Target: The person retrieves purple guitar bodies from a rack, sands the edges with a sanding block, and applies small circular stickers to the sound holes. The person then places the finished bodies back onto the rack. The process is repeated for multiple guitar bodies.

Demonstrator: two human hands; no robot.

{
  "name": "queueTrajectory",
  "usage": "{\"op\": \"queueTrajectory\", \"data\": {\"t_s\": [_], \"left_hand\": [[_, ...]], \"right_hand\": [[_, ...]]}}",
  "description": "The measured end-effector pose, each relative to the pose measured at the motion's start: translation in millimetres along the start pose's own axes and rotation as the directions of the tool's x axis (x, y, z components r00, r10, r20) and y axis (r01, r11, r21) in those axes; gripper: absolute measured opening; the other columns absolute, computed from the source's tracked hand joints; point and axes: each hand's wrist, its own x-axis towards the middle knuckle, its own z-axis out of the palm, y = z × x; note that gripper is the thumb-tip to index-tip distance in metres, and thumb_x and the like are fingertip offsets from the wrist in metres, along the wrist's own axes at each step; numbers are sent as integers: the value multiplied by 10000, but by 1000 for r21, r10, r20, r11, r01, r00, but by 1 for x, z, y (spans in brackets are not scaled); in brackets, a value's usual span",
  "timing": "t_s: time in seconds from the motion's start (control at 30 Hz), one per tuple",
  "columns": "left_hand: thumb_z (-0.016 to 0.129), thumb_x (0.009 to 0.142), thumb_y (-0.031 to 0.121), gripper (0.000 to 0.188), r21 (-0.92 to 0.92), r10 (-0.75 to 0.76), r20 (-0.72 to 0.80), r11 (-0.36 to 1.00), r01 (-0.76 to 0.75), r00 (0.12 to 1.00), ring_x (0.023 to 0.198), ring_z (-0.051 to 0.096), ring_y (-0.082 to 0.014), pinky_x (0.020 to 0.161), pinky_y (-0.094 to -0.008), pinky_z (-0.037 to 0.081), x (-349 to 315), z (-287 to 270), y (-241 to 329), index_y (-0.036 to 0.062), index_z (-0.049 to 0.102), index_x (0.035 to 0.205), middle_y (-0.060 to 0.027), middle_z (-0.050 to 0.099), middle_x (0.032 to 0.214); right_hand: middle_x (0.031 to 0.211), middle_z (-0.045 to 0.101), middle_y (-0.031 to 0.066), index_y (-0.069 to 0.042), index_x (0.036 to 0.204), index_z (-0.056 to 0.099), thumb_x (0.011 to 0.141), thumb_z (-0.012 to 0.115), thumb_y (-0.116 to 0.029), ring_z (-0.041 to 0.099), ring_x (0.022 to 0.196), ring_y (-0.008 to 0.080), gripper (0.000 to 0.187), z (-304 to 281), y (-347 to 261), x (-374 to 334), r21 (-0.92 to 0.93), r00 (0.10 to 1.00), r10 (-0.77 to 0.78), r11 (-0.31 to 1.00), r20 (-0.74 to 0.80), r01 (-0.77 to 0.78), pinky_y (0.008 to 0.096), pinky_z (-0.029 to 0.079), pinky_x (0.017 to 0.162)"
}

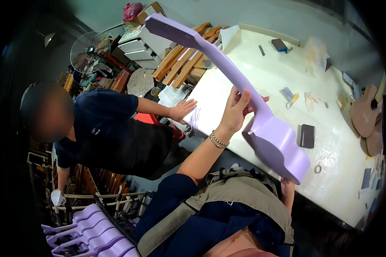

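Observation:
A lilac-painted ukulele [274,137] without strings is held up over the near edge of the white table, its headstock [169,28] pointing to the far left. Around the neck, close to where it joins the body, my left hand [238,107] is closed, thumb on the near side; beaded bracelets circle that wrist. My right hand [287,184] is at the bottom end of the body, supporting it, with most of its fingers hidden behind the instrument. The side and the back of the neck face me.
The white table [253,55] carries a dark sanding block [307,136], a tape roll [318,168] and a plastic bag [316,55]. Unpainted ukulele bodies [364,111] lean at right. A co-worker [116,124] stands left, one hand on the table corner. Lilac instruments [94,233] hang lower left.

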Motion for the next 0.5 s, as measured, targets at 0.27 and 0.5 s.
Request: {"op": "queueTrajectory", "data": {"t_s": [0.27, 0.5], "left_hand": [[257, 967, 403, 439, 210, 97, -70, 974, -80, 993, 817, 658, -214, 686, -324, 567, -2, 3, 10, 45, 366, 1195, -220, 533, 1187], [273, 963, 416, 494, 226, 92, -39, 971, -81, 995, 830, 648, -169, 705, -275, 546, -9, 4, 17, 40, 329, 1277, -168, 570, 1150]], "right_hand": [[1371, 348, 106, -52, 1388, 232, 906, 300, -574, 362, 1241, 262, 713, 65, -50, 20, 106, 990, -83, 990, -114, 95, 405, 312, 1020], [1372, 344, 110, -50, 1385, 242, 915, 300, -553, 339, 1257, 259, 691, 71, -48, 18, 147, 992, -66, 986, -107, 81, 401, 308, 1023]]}}
